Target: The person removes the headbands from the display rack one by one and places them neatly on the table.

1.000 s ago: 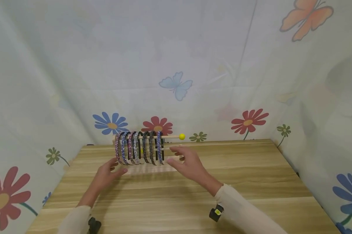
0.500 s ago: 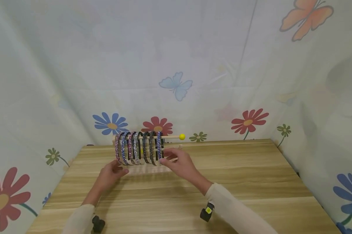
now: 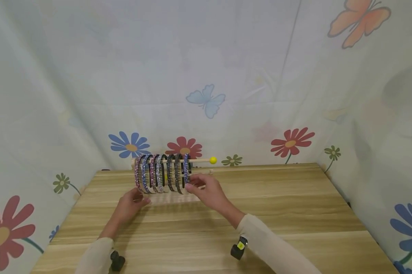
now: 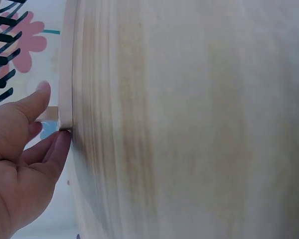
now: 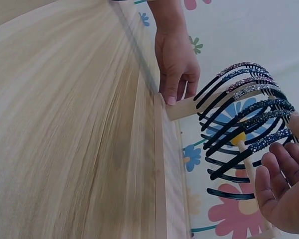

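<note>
End headband (image 3: 186, 164), blue glitter: hanging on the stand (image 3: 203, 161), left of centre in the head view, rightmost of the row. The right hand (image 3: 209, 191) is pinching it, thumb and fingers clamped on its lower end.

The left hand (image 3: 128, 205) is gripping the stand's lower left end; in the left wrist view its fingertips are touching the end of the base (image 4: 66, 64) and its thumb is lying close by the post (image 4: 51, 113).

Just left of the end headband, two dark headbands (image 3: 178, 173) are hanging close together; a white headband (image 3: 159, 174) and pink and blue ones are filling the row further left. Their teeth are pointing inward. At the right end of the upper rod a yellow ball (image 3: 213, 160) is sitting in the way of that rod's open end. The right hand is covering part of the lower rod.

The stand is resting near the far edge of the table (image 3: 267, 201), whose striped wood grain is running across the lower half of the frame. Cream sleeves (image 3: 272, 245) and black wrist cameras (image 3: 238, 248) are showing at the bottom.

Behind, a pale backdrop (image 3: 247, 133) is enclosing the table: a blue butterfly (image 3: 206, 100) is showing above centre, an orange butterfly (image 3: 359, 23) upper right, and printed flowers (image 3: 290, 143) are lining the table's far edge and sides.
</note>
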A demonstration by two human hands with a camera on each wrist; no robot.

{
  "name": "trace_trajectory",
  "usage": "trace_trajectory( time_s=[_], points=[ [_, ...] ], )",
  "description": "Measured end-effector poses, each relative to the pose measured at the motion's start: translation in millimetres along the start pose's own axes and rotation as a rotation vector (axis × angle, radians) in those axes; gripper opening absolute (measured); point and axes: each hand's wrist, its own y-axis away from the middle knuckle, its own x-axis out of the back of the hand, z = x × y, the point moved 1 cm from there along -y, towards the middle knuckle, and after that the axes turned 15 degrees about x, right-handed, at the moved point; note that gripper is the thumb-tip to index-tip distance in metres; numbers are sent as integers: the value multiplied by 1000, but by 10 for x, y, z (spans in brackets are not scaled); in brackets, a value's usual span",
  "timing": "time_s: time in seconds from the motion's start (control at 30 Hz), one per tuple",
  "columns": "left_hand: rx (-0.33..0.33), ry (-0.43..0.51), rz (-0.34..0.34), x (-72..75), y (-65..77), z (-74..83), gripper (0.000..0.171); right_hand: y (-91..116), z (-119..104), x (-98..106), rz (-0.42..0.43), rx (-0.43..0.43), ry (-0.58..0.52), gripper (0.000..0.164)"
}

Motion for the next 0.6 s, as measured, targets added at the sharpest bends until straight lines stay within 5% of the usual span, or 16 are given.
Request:
trace_trajectory(
  time_s=[0.6],
  points=[
    [18, -41, 3, -19, -6, -51, 45, -42, -42, -10, 28, 15, 15, 30]
  ],
)
